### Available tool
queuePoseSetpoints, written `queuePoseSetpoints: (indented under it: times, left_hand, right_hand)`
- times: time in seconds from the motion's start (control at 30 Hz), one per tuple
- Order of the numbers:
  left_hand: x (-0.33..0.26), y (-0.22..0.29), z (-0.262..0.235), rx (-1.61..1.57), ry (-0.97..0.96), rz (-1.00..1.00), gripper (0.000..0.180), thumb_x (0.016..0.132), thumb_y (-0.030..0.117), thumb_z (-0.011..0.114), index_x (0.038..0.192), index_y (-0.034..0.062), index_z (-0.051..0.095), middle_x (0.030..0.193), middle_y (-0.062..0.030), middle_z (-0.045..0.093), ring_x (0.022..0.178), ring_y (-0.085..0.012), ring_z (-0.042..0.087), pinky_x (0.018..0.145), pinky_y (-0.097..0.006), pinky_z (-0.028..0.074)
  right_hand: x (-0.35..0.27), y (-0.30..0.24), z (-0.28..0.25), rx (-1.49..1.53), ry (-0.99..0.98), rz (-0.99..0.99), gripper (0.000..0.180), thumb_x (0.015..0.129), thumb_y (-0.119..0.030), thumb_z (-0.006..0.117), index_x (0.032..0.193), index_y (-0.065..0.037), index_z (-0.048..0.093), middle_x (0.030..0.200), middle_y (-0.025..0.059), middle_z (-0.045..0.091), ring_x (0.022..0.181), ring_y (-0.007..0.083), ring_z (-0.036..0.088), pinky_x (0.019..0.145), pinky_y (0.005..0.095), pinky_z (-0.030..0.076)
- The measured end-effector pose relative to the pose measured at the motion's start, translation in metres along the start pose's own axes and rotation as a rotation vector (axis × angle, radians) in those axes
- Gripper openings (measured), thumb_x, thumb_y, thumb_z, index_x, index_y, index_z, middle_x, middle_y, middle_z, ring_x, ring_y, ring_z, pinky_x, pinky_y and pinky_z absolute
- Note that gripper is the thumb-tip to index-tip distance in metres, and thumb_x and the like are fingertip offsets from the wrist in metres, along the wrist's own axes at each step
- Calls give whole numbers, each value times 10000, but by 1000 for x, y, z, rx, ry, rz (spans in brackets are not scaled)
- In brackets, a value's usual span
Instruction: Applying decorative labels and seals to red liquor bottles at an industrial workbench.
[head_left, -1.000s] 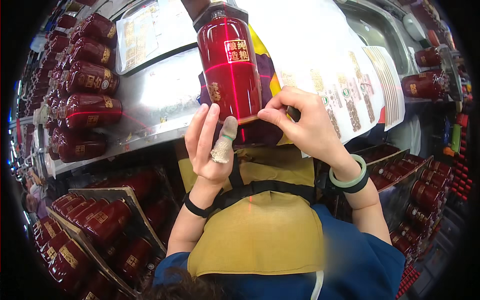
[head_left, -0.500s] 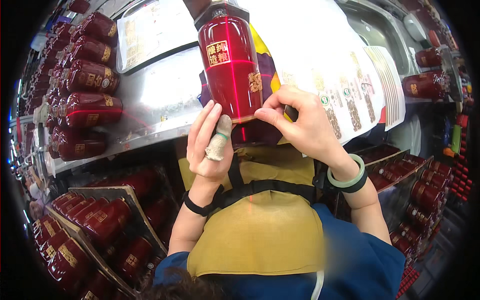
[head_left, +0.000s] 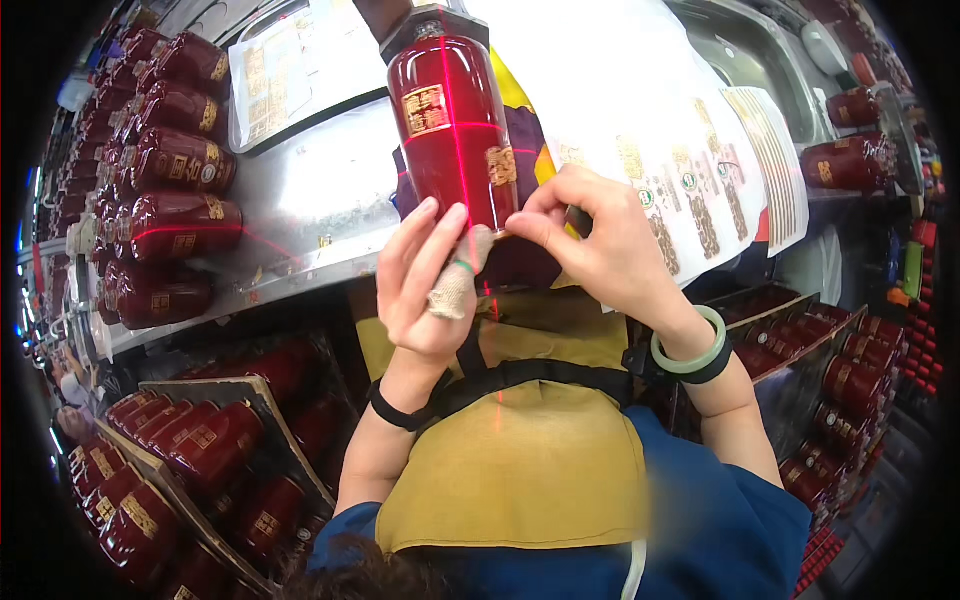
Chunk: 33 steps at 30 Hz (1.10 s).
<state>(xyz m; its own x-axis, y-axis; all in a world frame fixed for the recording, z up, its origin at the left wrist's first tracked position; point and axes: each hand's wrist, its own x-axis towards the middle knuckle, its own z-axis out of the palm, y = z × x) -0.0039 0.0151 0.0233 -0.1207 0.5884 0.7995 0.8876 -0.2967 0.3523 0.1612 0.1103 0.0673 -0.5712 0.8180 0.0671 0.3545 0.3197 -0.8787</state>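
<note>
The left hand [head_left: 425,285] lies open, fingers straight, flat against the bottle's [head_left: 450,130] base; one finger is bandaged. The right hand [head_left: 590,250], at 3 o'clock of it, pinches closed on what seems a small label's [head_left: 502,165] edge. The bottle stands over the tabletop [head_left: 310,200]; bottle rows [head_left: 170,190] crowd 9 o'clock, label sheets [head_left: 690,170] 2 o'clock.
</note>
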Motion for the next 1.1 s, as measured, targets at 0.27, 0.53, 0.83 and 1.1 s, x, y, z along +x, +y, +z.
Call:
queuePoseSetpoints:
  times: [0.27,0.53,0.83,1.1]
  left_hand:
    - [-23,-11,-1,-108,36,-193,353,816,-146,772,1160,-95,718,1197,-222,720,1117,-356,705,964,-414,588]
    - [-22,-10,-2,-78,19,-152,355,808,-137,768,1154,-98,700,1196,-200,728,1117,-379,706,961,-432,587]
    - [-23,-8,-4,-60,-2,-185,393,805,-126,763,1186,-95,668,1199,-190,729,1129,-386,703,958,-439,584]
    - [-26,-10,1,-53,18,-153,415,808,-119,760,1208,-91,656,1203,-188,725,1117,-383,705,949,-440,584]
  right_hand:
    - [-2,-8,14,305,57,198,207,924,-163,774,903,7,658,738,40,616,659,99,536,608,293,450]
    - [-5,-11,30,271,108,224,272,904,-208,808,891,-14,618,699,31,611,637,90,532,587,279,436]
    - [-5,-5,36,182,183,112,279,909,-218,806,912,-11,620,684,22,596,628,86,515,574,274,420]
    - [-5,0,28,321,61,251,268,897,-197,816,936,-3,636,743,14,596,683,85,515,627,274,449]
